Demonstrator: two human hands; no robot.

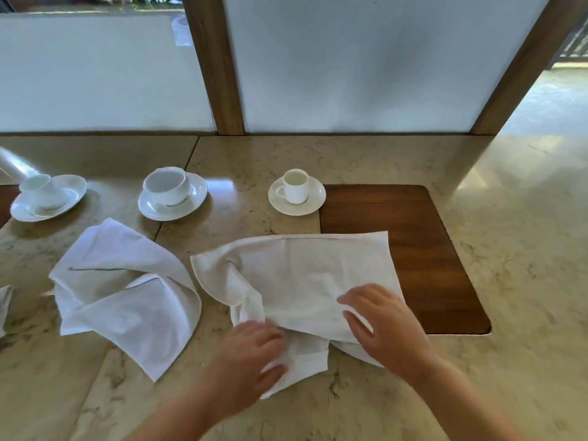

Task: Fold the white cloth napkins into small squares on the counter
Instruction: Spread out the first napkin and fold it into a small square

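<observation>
A white cloth napkin lies rumpled on the marble counter, its far half spread flat and its right part over a wooden inset. My left hand rests on the bunched near-left part, fingers curled into the cloth. My right hand lies on the near-right part with fingers spread and slightly bent. A second white napkin lies crumpled to the left, untouched.
Three white cups on saucers stand along the back: left, middle and right. A dark wooden inset sits in the counter at right. Another bit of white cloth shows at the left edge. Frosted panels with wooden posts rise behind.
</observation>
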